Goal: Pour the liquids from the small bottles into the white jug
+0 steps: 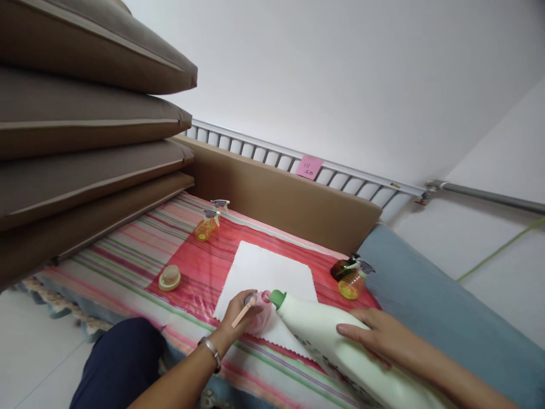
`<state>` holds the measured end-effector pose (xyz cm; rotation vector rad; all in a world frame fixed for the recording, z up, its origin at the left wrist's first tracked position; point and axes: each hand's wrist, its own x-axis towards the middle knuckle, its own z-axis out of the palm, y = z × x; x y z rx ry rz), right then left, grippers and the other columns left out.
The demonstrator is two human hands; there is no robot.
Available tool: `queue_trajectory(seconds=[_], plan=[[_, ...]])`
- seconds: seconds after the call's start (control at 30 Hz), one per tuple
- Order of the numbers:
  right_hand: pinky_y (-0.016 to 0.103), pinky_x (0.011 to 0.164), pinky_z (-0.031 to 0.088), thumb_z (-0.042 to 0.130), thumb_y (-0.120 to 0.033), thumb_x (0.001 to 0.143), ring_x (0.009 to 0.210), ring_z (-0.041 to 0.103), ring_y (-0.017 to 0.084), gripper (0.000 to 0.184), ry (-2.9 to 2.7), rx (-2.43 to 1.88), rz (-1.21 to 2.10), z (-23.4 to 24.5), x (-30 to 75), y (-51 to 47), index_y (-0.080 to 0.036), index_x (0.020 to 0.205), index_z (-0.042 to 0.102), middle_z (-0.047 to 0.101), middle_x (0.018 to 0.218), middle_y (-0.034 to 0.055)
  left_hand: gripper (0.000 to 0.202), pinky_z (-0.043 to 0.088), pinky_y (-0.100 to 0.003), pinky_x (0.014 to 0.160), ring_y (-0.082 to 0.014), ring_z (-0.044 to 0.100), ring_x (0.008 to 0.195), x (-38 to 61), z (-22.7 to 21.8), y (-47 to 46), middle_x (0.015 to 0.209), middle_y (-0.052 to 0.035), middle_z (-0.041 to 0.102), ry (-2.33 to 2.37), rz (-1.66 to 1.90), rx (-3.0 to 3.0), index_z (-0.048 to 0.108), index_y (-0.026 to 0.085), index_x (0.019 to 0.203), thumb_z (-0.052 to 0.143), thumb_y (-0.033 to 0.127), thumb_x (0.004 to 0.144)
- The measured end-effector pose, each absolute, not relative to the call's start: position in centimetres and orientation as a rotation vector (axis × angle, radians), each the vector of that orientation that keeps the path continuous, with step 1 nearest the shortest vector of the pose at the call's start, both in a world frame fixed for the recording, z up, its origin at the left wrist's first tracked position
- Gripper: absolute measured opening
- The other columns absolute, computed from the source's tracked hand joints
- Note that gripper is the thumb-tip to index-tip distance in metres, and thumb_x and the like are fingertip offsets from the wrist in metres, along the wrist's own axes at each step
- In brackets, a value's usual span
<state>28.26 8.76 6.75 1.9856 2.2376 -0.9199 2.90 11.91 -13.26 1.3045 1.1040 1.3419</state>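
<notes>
My left hand [237, 314] is closed around a small pink bottle [260, 318] standing on a white cloth [268, 272], with a thin pink tube or stick between its fingers. My right hand [378, 335] grips a big white bottle [323, 332] with a green spout [277, 297], tipped so the spout sits right at the pink bottle's mouth. Both rest over a red plastic sheet [204, 267] on a striped bedcover [128, 250].
A yellow spray bottle [207, 225] lies at the back of the sheet. Two more small spray bottles [351, 276] stand at its right edge. A round beige lid [170, 277] sits at left. Stacked brown cushions [85, 142] rise on the left, a cardboard panel [289, 199] behind.
</notes>
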Motion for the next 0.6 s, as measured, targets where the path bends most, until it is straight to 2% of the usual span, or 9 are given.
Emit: queue_trajectory(seconds=[0.27,0.6], plan=[[0.021,0.034,0.034,0.046,-0.048,0.076,0.040,0.046,0.011,0.033,2.210,1.952,-0.846,7.8,28.0,9.7,-0.015,0.071,0.052,0.051,0.053,0.0004,0.047,0.046,-0.034,0.081,-0.0240,0.061,0.090,3.2,-13.7,12.0,0.100,-0.0094,0.067,1.120,1.368,1.314,0.062,0.015,0.107,0.067,0.039,0.067],[0.020,0.034,0.034,0.048,-0.049,0.076,0.038,0.045,0.011,0.034,2.217,1.904,-0.818,9.1,27.2,10.1,-0.016,0.071,0.050,0.050,0.050,-0.0005,0.044,0.046,-0.033,0.082,-0.0235,0.061,0.091,3.2,-13.7,12.0,0.099,-0.0091,0.068,1.135,1.389,1.328,0.062,0.015,0.105,0.067,0.034,0.066]])
